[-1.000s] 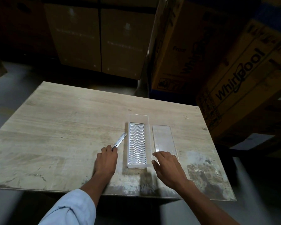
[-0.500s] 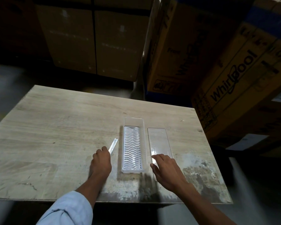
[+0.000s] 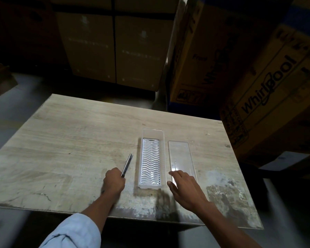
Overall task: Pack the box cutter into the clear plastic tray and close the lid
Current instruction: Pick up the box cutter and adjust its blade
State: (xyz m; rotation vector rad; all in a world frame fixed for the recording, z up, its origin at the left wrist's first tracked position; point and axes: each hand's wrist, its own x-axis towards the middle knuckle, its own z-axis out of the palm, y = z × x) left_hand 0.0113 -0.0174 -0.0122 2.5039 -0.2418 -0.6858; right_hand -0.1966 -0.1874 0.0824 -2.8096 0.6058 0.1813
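Clearly the left hand (image 3: 114, 183) grips the box cutter (image 3: 127, 165) by its near end, just left of the clear plastic tray (image 3: 151, 185); the right hand (image 3: 184, 187), fingers spread, rests on the lid (image 3: 181, 158); slim, stiff metal, likely light and slippery; hold mid-handle.

Left hand (image 3: 114, 182) fisted around near end of box cutter (image 3: 127, 164), which angles up and away, just left of clear plastic tray (image 3: 145, 185). Tray sits lengthwise near the bench's (image 3: 70, 140) right side, wavy white insert inside, near end close to front edge. Lid (image 3: 182, 156) lies flat just right of tray, parallel, off it. Right hand (image 3: 185, 187) open, fingers spread, fingertips over lid's near end; contact unclear. Light blue sleeve (image 3: 73, 231) on left arm. Cardboard boxes (image 3: 258, 77) behind the far-right corner.
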